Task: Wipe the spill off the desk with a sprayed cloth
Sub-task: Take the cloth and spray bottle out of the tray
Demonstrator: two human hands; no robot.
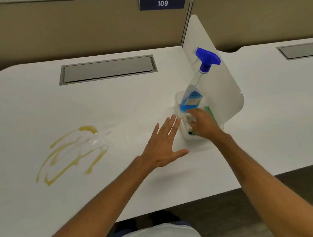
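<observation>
On the desk (151,104), a yellowish spill (71,153) loops, seemingly wet.

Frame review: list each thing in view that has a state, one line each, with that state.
Spill: yellow, still on the desk, unwiped.
Spray bottle: standing tilted in the clear bin, partly full of blue liquid.
Cloth: in the bin, under the right hand.
Right hand: reaching into the bin; grip hidden.
Left hand: open, empty, beside the bin.
Desk hatch: closed.
</observation>
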